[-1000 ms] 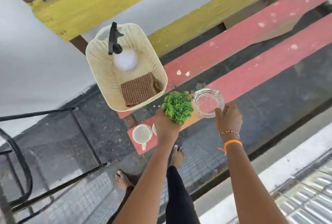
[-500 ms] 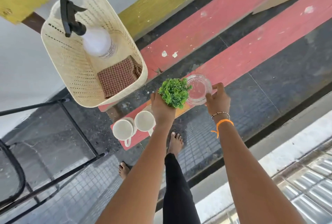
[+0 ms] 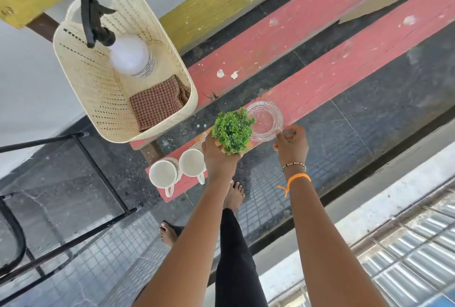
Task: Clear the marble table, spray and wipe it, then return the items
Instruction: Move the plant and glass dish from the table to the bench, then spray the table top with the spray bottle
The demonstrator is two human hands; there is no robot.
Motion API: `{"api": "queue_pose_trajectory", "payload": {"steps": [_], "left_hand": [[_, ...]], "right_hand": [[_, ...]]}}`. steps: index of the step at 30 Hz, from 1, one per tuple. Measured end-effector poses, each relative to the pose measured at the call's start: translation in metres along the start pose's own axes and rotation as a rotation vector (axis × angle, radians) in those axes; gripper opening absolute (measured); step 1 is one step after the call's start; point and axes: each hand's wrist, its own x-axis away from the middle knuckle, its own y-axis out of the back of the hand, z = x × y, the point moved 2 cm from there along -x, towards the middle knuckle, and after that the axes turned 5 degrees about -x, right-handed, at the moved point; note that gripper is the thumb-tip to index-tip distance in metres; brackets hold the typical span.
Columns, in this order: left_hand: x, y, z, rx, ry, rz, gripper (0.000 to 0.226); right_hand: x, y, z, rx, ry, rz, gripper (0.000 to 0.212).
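Two white mugs (image 3: 177,170) stand side by side at the near end of the red bench (image 3: 320,80), at about seven o'clock from the small green plant (image 3: 232,129). The left hand (image 3: 219,156) grips that plant from beneath, over the plank. At three o'clock of the plant, touching its leaves, the right hand (image 3: 291,145) pinches the rim of a clear glass bowl (image 3: 266,120). At ten o'clock sits a cream basket (image 3: 98,99) holding a spray bottle (image 3: 123,48) and checked cloth (image 3: 157,102).

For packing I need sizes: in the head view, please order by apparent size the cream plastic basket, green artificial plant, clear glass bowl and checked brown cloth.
1. Cream plastic basket
2. Checked brown cloth
3. Green artificial plant and clear glass bowl: look alike, not ranked.
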Motion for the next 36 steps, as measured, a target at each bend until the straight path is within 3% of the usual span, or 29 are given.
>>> {"api": "queue_pose_trajectory", "payload": {"steps": [6,14,23,32,36], "left_hand": [[0.021,0.02,-0.012,0.051,-0.008,0.021,0.078],[0.049,0.08,-0.033,0.19,-0.025,-0.104,0.034],[0.036,0.168,-0.053,0.344,-0.041,-0.261,0.02],[-0.005,0.204,-0.048,0.391,-0.001,-0.321,0.022],[-0.005,0.209,-0.039,0.405,0.041,-0.325,0.021]], "right_hand": [[0.031,-0.005,0.025,-0.007,0.048,0.116,0.007],[0.083,-0.021,0.088,0.004,0.228,0.18,0.008],[0.116,-0.13,0.183,-0.005,0.489,0.555,0.006],[0.063,-0.255,0.227,0.324,0.594,0.713,0.049],[0.057,-0.278,0.238,0.378,0.64,0.706,0.044]]}}
